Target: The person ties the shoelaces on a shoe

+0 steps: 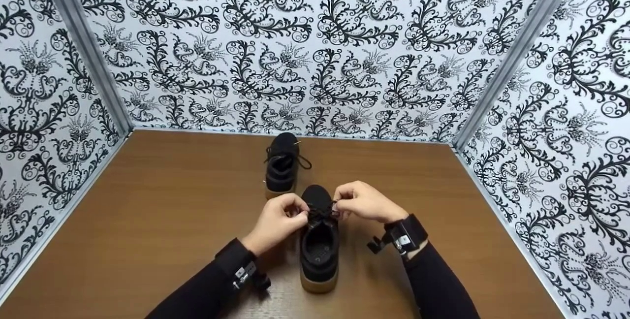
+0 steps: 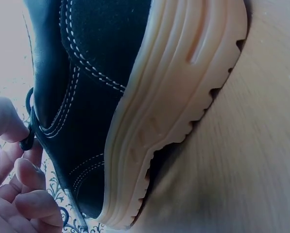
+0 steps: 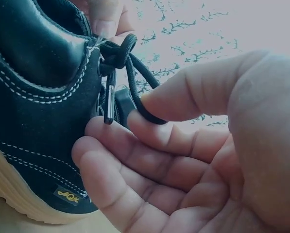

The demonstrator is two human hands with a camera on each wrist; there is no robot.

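A black shoe (image 1: 319, 260) with a tan sole stands on the table, its toe pointing away from me. On its left side, my left hand (image 1: 281, 218) pinches a black lace between thumb and forefinger; the left wrist view shows the lace end (image 2: 27, 141) at those fingertips. My right hand (image 1: 366, 202) is at the shoe's other side. In the right wrist view its thumb and forefinger pinch a loop of the shoelace (image 3: 144, 92), its other fingers loosely bent. A lace knot (image 3: 121, 57) sits over the tongue, and a hard-tipped lace end (image 3: 110, 104) hangs beside it.
A second black shoe (image 1: 280, 181) stands farther back and slightly left, its lace (image 1: 305, 162) looped out to the right. Both stand on a brown wooden table (image 1: 187, 171). Patterned black-and-white panels (image 1: 315, 53) close off the back and both sides.
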